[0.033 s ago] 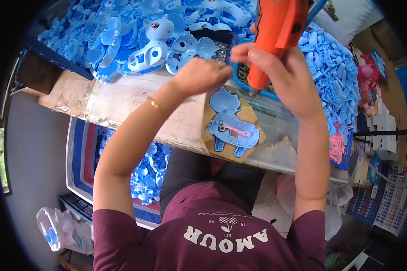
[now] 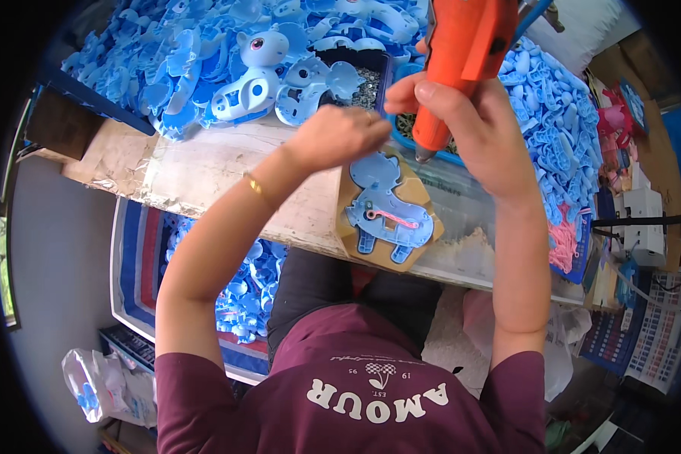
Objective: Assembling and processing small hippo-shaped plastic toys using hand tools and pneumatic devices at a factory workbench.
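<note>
White-lettered maroon shirt; right hand wrapped round orange driver; left hand curled, cannot tell contents; blue shell in tan fixture

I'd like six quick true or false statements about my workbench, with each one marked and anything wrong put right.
1. The right hand holds the orange handheld power tool. True.
2. The power tool's tip points up. False: it points downward.
3. The blue plastic animal-shaped half-shell sits in the tan angular block. True.
4. The thin pink strip lies inside the half-shell. True.
5. The right wrist wears a band. False: the shiny gold-coloured band is on the left wrist.
6. Pink pieces are heaped at the far left. False: the heap of small pink pieces is on the right side.
</note>
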Demonstrator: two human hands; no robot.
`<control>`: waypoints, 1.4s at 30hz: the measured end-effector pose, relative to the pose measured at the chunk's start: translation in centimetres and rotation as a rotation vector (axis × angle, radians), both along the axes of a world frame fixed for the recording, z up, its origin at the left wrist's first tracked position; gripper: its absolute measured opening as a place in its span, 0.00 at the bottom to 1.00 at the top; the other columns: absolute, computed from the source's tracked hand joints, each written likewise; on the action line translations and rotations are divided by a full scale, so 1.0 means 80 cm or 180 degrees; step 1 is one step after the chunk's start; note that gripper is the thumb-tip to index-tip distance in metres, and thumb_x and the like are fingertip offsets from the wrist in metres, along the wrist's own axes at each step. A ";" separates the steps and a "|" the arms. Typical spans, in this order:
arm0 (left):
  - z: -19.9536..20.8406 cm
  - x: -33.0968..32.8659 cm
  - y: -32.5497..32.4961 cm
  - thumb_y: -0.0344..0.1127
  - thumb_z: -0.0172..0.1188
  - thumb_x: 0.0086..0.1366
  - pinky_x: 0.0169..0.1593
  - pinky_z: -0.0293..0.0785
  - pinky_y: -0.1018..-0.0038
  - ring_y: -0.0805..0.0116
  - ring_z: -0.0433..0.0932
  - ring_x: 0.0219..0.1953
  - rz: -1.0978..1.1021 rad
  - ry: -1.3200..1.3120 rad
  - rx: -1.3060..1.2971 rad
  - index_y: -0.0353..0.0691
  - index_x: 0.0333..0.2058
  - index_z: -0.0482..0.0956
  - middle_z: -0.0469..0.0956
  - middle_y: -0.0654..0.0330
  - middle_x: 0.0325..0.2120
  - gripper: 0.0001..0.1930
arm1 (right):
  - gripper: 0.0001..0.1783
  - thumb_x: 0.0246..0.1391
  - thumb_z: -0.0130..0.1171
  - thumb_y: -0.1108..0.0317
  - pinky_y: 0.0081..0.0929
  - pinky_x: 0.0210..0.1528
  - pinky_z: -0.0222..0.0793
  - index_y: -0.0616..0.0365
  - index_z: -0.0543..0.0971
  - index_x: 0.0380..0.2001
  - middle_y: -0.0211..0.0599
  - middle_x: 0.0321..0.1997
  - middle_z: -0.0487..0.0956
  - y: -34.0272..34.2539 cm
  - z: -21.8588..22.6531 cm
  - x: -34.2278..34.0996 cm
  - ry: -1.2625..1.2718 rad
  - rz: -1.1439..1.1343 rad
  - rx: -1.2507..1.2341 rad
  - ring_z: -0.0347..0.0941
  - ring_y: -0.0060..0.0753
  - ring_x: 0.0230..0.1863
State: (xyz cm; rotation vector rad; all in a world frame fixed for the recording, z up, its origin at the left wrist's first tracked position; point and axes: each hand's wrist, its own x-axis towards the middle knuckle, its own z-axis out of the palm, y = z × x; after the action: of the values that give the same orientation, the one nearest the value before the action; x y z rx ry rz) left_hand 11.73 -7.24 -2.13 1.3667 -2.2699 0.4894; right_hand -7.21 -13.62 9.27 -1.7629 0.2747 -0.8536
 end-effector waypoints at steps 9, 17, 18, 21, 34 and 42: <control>-0.003 -0.072 0.075 0.36 0.66 0.63 0.27 0.77 0.67 0.64 0.80 0.28 -0.0331 0.1227 0.0204 0.42 0.37 0.77 0.79 0.63 0.26 0.08 | 0.19 0.55 0.68 0.64 0.16 0.24 0.69 0.64 0.78 0.47 0.27 0.24 0.78 0.040 -0.013 0.001 -0.0638 0.0012 0.0699 0.73 0.15 0.22; -0.016 -0.090 0.090 0.35 0.62 0.68 0.30 0.76 0.62 0.56 0.81 0.31 -0.0302 0.1999 0.0750 0.41 0.41 0.77 0.80 0.57 0.27 0.07 | 0.20 0.58 0.52 0.64 0.32 0.35 0.74 0.67 0.70 0.50 0.32 0.20 0.73 0.056 0.000 -0.010 -0.0059 -0.0254 0.0503 0.67 0.22 0.19; -0.018 -0.092 0.091 0.35 0.60 0.69 0.32 0.77 0.61 0.53 0.81 0.32 -0.0390 0.2323 0.0846 0.41 0.43 0.76 0.80 0.56 0.28 0.07 | 0.21 0.58 0.51 0.64 0.32 0.35 0.74 0.67 0.70 0.50 0.33 0.20 0.73 0.057 0.000 -0.011 -0.0055 -0.0281 0.0569 0.67 0.22 0.19; -0.017 -0.095 0.093 0.34 0.57 0.71 0.37 0.77 0.59 0.50 0.82 0.35 -0.0503 0.2534 0.1222 0.41 0.45 0.75 0.81 0.55 0.32 0.07 | 0.21 0.58 0.51 0.63 0.33 0.36 0.74 0.66 0.70 0.51 0.33 0.20 0.73 0.058 -0.002 -0.014 -0.0115 -0.0275 0.0513 0.66 0.22 0.19; -0.011 -0.112 0.103 0.32 0.51 0.74 0.44 0.75 0.60 0.49 0.80 0.42 -0.0847 0.2913 0.1990 0.39 0.43 0.74 0.80 0.53 0.36 0.06 | 0.25 0.58 0.56 0.56 0.30 0.31 0.73 0.64 0.69 0.51 0.31 0.18 0.72 0.063 -0.011 -0.037 0.0004 -0.0087 0.0802 0.67 0.22 0.17; -0.004 -0.103 0.098 0.35 0.53 0.74 0.48 0.73 0.59 0.50 0.76 0.43 -0.1006 0.2499 0.2292 0.40 0.48 0.75 0.79 0.53 0.39 0.10 | 0.29 0.60 0.58 0.52 0.31 0.33 0.71 0.66 0.67 0.53 0.30 0.19 0.72 0.064 -0.018 -0.044 0.0056 -0.0032 0.0841 0.67 0.21 0.18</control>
State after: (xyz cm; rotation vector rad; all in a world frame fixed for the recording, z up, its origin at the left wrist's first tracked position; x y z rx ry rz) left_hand 3.51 0.63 -2.41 1.1354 -1.9407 -0.9002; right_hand -10.72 -8.47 7.80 -1.5243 0.3901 -0.7716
